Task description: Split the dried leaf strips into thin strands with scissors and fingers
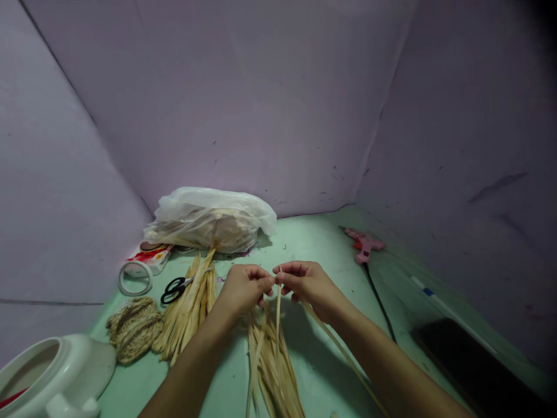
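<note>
My left hand and my right hand meet above the green table, fingertips pinched together. Between them they hold the top of a thin pale dried-leaf strip that hangs straight down. A second long strip trails from under my right hand toward the lower right. Below the hands lies a bundle of similar narrow strips. Left of my left forearm sits a pile of wider dried husk pieces.
A plastic bag of husks lies at the back. Black scissors, a tape roll, a red-white packet, a braided coil and a white jar are at the left. A pink glue gun with its black cord lies right.
</note>
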### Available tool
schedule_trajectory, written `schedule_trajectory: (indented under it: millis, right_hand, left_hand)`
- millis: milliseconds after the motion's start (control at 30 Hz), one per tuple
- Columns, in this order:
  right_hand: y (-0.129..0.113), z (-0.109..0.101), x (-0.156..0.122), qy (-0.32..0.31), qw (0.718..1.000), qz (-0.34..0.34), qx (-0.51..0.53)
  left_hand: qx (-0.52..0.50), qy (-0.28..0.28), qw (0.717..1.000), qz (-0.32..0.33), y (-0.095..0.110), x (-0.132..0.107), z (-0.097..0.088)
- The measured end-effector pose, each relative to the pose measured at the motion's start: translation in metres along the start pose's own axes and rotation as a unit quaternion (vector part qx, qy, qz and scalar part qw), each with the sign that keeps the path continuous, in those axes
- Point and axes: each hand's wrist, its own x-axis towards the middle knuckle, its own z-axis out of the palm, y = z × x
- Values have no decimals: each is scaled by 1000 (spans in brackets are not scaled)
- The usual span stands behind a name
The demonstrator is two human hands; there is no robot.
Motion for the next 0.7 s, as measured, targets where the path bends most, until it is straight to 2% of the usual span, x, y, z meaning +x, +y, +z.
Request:
schedule_trajectory:
  millis: [67,100,200,267,367,433,600,700]
  right_hand:
    - [-1,-1,0,-10,1000,4,-10]
    - [-1,-1,0,-22,1000,2,-13]
    - [-2,-3,-1,-68,998,-13,-8]
    - [-1,-4,-1,-83,996,-19,-10]
    - [2,-6,2,-68,996,-25,-52]
    - [5,-6,4,-47,993,-41,-97]
    - [8,-7,3,-43,978,-87,-186]
    - [10,-7,1,-61,973,-112,-195]
  left_hand:
    - [-19,55,998,33,-1,1,-1]
    - [-37,58,997,45,-1,1,-1]
    - [-96,-14,995,34,-1,2,2]
    - [-104,-42,994,13,-4,2,5]
    - [-68,-7,998,-9,-8,4,8]
    - [-28,7,1000,6,-9,4,9]
    - [67,-1,995,72,-6,3,7]
    - [47,-14,996,68,-4,3,6]
